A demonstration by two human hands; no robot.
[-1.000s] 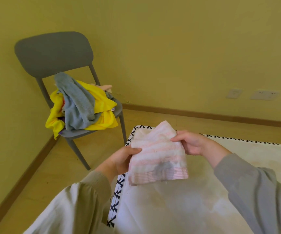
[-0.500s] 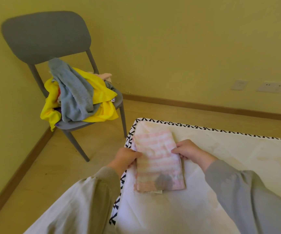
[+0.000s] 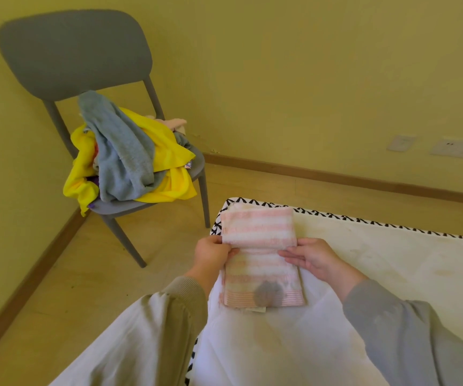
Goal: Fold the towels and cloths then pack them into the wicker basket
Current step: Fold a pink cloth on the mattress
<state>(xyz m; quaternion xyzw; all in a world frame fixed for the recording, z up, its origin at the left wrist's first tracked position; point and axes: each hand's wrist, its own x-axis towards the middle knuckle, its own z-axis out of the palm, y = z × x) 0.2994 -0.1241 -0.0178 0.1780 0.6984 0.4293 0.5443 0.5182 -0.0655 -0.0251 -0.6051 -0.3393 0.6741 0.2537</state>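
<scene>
A pink-and-white striped towel (image 3: pixel 261 254), folded into a long rectangle, lies flat on the white mattress (image 3: pixel 378 274) near its left corner. My left hand (image 3: pixel 210 254) holds the towel's left edge at mid-length, the thumb on top. My right hand (image 3: pixel 311 256) rests with straight fingers on the towel's right edge. A grey towel (image 3: pixel 121 151) lies over a yellow cloth (image 3: pixel 169 157) in a heap on the grey chair (image 3: pixel 74 51). No wicker basket is in view.
The chair stands in the room's corner, left of the mattress, on a wooden floor (image 3: pixel 57 288). The mattress edge carries a black-and-white patterned trim (image 3: pixel 336 217). Wall sockets (image 3: pixel 456 147) sit low on the yellow wall at right.
The towel, held up in the air a second ago, now lies flat on the mattress. Both hands came down with it and rest at its side edges.
</scene>
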